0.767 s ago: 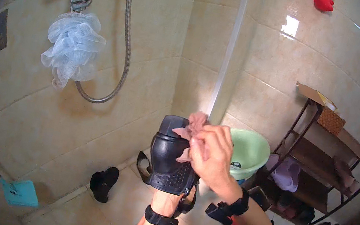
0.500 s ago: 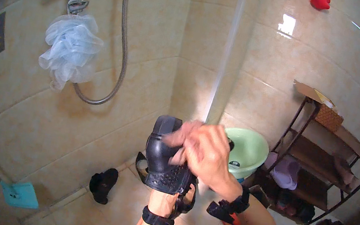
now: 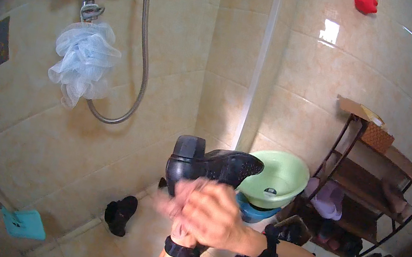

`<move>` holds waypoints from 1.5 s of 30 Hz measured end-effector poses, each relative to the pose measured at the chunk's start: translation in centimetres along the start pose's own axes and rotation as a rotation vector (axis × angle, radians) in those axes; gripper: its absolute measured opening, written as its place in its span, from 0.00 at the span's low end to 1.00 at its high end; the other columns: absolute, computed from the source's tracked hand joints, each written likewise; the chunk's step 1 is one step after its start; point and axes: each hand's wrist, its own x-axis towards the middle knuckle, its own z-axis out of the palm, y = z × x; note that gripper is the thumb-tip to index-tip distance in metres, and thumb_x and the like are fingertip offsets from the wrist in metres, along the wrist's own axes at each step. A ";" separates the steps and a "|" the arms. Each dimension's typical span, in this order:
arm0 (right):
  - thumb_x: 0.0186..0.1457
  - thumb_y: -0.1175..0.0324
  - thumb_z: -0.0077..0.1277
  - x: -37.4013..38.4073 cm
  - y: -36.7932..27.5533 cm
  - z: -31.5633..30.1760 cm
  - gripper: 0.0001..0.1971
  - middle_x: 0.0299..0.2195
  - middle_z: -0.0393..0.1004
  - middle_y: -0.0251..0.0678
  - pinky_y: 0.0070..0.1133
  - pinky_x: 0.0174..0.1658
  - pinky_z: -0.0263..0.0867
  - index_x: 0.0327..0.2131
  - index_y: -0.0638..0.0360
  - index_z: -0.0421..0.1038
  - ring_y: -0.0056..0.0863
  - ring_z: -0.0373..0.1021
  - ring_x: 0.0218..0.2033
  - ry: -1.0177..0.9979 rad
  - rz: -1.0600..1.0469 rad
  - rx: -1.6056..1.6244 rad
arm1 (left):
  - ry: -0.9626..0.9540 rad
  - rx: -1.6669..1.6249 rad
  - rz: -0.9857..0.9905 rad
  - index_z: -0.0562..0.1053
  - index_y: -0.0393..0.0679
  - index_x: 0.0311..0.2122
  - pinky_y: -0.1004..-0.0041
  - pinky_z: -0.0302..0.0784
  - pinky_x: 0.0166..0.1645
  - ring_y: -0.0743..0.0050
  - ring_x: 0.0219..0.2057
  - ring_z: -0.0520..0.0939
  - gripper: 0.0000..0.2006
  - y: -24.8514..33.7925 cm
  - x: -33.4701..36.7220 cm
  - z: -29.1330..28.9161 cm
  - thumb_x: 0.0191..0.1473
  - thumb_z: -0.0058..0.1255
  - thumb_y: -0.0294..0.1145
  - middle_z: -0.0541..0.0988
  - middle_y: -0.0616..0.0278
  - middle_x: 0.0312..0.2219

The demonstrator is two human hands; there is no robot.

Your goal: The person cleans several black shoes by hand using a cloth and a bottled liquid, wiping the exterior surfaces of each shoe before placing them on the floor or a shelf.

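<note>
A black heeled boot [image 3: 219, 165] with small punched holes is held up in mid-air, its block heel at upper left and its toe to the right. My left hand [image 3: 180, 230] supports it from below; the boot and my other hand hide most of its fingers. Across the boot's lower part lies my right hand [image 3: 212, 215], closed, with its knuckles curled. A pinkish-brown smear of motion shows at its fingers, and I cannot make out what they hold. Both wrists wear black straps with small devices.
Behind the boot, a green basin [image 3: 284, 183] sits over a blue basin [image 3: 257, 213]. A brown shoe rack [image 3: 357, 180] stands at right. One black shoe [image 3: 120, 215] lies on the tiled floor. A blue bath puff [image 3: 85, 60] and a metal hose [image 3: 143, 62] hang at left.
The boot has turned so that its toe now points right, where it earlier hung downward. My right hand has moved down and slightly left, from near the heel to the boot's lower part.
</note>
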 end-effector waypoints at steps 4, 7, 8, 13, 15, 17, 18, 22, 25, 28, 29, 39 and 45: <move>0.38 0.70 0.57 0.1 5.4 -1.6 0.06 0.30 0.71 0.34 0.30 0.38 0.63 0.22 0.58 0.72 0.30 0.67 0.37 -0.006 -0.052 -0.350 | -0.019 -1.607 -0.313 0.71 0.45 0.39 0.73 0.71 0.46 0.72 0.35 0.75 0.11 -0.9 1.3 -1.4 0.60 0.35 0.35 0.72 0.66 0.31; 0.45 0.74 0.53 0.3 10.1 -1.8 0.02 0.29 0.71 0.36 0.29 0.38 0.62 0.24 0.58 0.71 0.39 0.67 0.34 0.164 0.352 -0.429 | -0.014 -1.683 -0.356 0.70 0.45 0.39 0.73 0.71 0.47 0.72 0.36 0.75 0.11 -1.2 1.6 -1.2 0.60 0.35 0.35 0.72 0.66 0.32; 0.45 0.74 0.54 -0.1 10.3 -3.0 0.02 0.29 0.71 0.37 0.29 0.38 0.62 0.24 0.58 0.71 0.39 0.67 0.33 0.232 0.461 -0.353 | -0.003 -1.711 -0.357 0.70 0.45 0.40 0.73 0.71 0.47 0.72 0.36 0.75 0.11 -1.1 2.0 -1.3 0.60 0.35 0.35 0.72 0.66 0.32; 0.42 0.70 0.58 0.2 4.5 -3.1 0.06 0.31 0.72 0.39 0.33 0.37 0.64 0.26 0.57 0.73 0.36 0.68 0.32 0.311 0.343 0.028 | 0.049 -1.841 -0.426 0.70 0.44 0.41 0.73 0.71 0.47 0.72 0.36 0.75 0.11 -0.3 2.6 -1.4 0.60 0.35 0.34 0.72 0.65 0.32; 0.36 0.69 0.60 1.3 1.2 -2.6 0.12 0.34 0.73 0.36 0.34 0.40 0.64 0.30 0.55 0.76 0.35 0.69 0.38 0.017 0.046 -0.097 | 0.060 -1.946 -0.429 0.70 0.44 0.41 0.73 0.70 0.47 0.72 0.37 0.75 0.11 0.9 3.9 -1.3 0.60 0.35 0.34 0.72 0.65 0.33; 0.37 0.70 0.59 1.9 1.9 -1.8 0.11 0.35 0.72 0.36 0.34 0.39 0.64 0.30 0.55 0.76 0.36 0.68 0.37 0.107 -0.007 -0.148 | 0.103 -1.985 -0.472 0.69 0.44 0.42 0.73 0.70 0.47 0.72 0.37 0.74 0.11 0.1 4.9 -1.8 0.60 0.35 0.34 0.72 0.65 0.33; 0.38 0.70 0.58 1.2 4.4 -1.9 0.10 0.33 0.71 0.37 0.34 0.37 0.63 0.30 0.56 0.76 0.38 0.66 0.35 0.103 0.077 -0.227 | 0.100 -2.032 -0.466 0.69 0.44 0.42 0.73 0.70 0.48 0.72 0.37 0.74 0.11 0.8 5.6 -1.8 0.60 0.35 0.34 0.72 0.65 0.33; 0.39 0.71 0.58 1.8 3.2 -1.8 0.09 0.31 0.71 0.34 0.32 0.36 0.63 0.29 0.57 0.75 0.39 0.65 0.33 0.227 0.077 -0.217 | 0.091 -2.137 -0.515 0.69 0.44 0.43 0.73 0.70 0.48 0.72 0.38 0.74 0.11 1.5 5.7 -1.1 0.60 0.35 0.34 0.72 0.64 0.34; 0.33 0.73 0.60 3.0 1.2 -2.4 0.12 0.31 0.71 0.35 0.31 0.37 0.63 0.28 0.58 0.75 0.38 0.65 0.33 0.084 -0.057 -0.239 | 0.101 -2.198 -0.538 0.69 0.44 0.43 0.73 0.70 0.48 0.73 0.38 0.74 0.11 1.3 5.5 -1.6 0.60 0.35 0.34 0.72 0.64 0.34; 0.30 0.71 0.61 5.5 5.0 -2.5 0.14 0.32 0.71 0.34 0.32 0.38 0.62 0.28 0.57 0.75 0.36 0.66 0.35 0.215 0.281 -0.201 | 0.117 -2.254 -0.572 0.68 0.44 0.44 0.73 0.70 0.48 0.73 0.39 0.74 0.12 0.6 5.8 -1.5 0.60 0.36 0.34 0.72 0.64 0.35; 0.30 0.71 0.61 5.4 4.7 -2.7 0.14 0.32 0.71 0.34 0.32 0.38 0.62 0.28 0.57 0.75 0.36 0.66 0.35 0.213 0.281 -0.209 | 0.108 -2.296 -0.574 0.68 0.44 0.44 0.73 0.69 0.48 0.73 0.39 0.74 0.12 0.7 5.9 -1.5 0.60 0.36 0.34 0.72 0.63 0.35; 0.32 0.70 0.61 4.9 2.7 -2.6 0.14 0.34 0.72 0.36 0.34 0.38 0.63 0.29 0.57 0.75 0.38 0.66 0.37 0.083 -0.070 -0.326 | -0.082 -2.570 -0.687 0.67 0.44 0.46 0.73 0.69 0.49 0.73 0.40 0.73 0.13 0.5 1.5 -0.8 0.59 0.36 0.33 0.72 0.62 0.36; 0.29 0.67 0.61 1.8 2.4 -1.0 0.15 0.36 0.74 0.32 0.36 0.39 0.63 0.29 0.53 0.76 0.37 0.68 0.38 0.090 -0.132 -0.081 | -0.095 -2.632 -0.715 0.67 0.44 0.48 0.74 0.68 0.50 0.73 0.41 0.72 0.13 0.3 1.5 -0.6 0.59 0.36 0.33 0.71 0.62 0.37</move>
